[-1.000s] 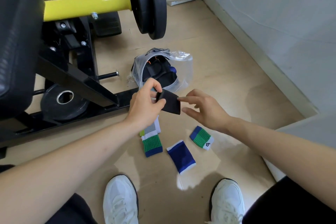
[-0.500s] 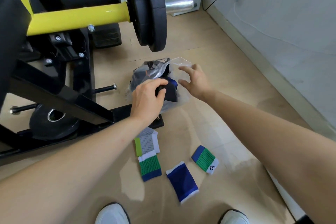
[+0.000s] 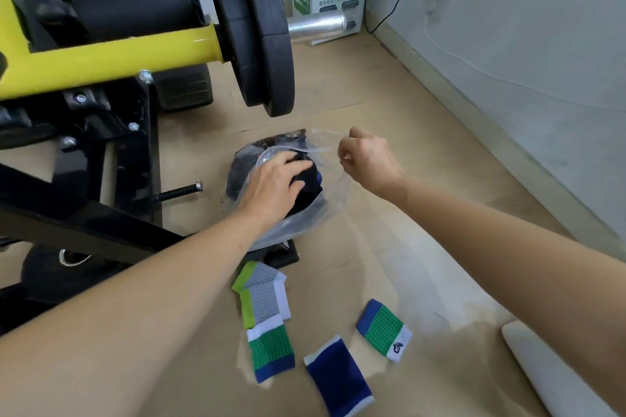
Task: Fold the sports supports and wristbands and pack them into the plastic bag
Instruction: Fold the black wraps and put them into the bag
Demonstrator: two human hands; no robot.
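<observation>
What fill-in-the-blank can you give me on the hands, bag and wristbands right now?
1. The left hand grips a ____ support inside the bag.
2. The right hand pinches the ____'s rim.
3. The blue wristband lies between two mostly ____ wristbands.
Missing words: black; bag; green.

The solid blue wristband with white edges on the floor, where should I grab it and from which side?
Probably pinch the solid blue wristband across its long sides at mid-length, coming from above: it lies flat on the wooden floor, with floor showing along both sides.
</observation>
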